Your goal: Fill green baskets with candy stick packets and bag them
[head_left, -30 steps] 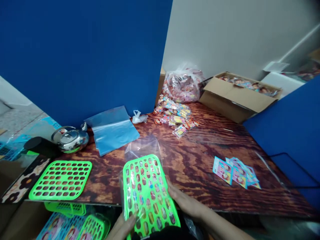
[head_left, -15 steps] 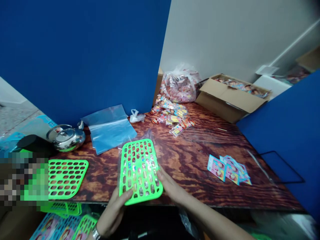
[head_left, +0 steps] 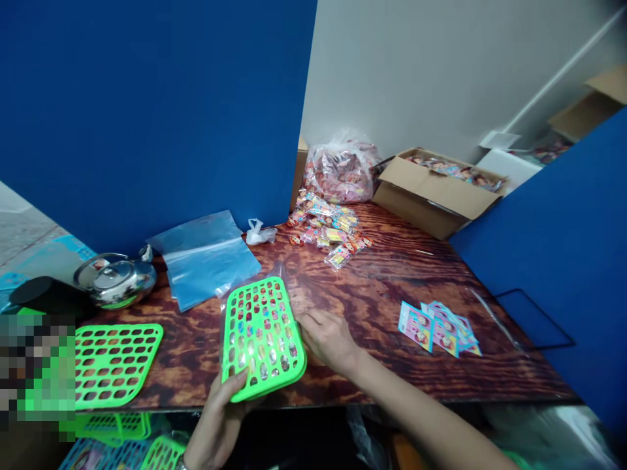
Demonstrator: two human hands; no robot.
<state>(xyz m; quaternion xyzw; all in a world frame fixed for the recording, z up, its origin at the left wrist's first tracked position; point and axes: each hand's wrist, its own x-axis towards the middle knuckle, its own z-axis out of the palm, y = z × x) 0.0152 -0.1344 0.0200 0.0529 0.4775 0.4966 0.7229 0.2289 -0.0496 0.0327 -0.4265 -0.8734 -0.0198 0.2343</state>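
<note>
A bright green perforated plastic basket (head_left: pixel 264 336) is held over the table's front edge, with small wrapped items showing through its holes and clear film around its left and far sides. My left hand (head_left: pixel 220 411) grips its near left corner, thumb on top, the other fingers underneath. At the right side of the basket is my right hand (head_left: pixel 323 336), its fingers bent against the edge and the film; the fingertips are partly hidden.
Blue-clear plastic bags (head_left: pixel 208 261), a metal kettle (head_left: pixel 117 281) and another green basket (head_left: pixel 117 359) are on the left. Small packets (head_left: pixel 333 225), a filled plastic bag (head_left: pixel 340 170) and a cardboard box (head_left: pixel 421 209) stand behind. Printed cards (head_left: pixel 441 329) lie right.
My right hand's fingers have bent from a straighter pose and moved up along the basket's right side. The basket has tilted slightly, showing more of its right edge. The whole view has shifted.
</note>
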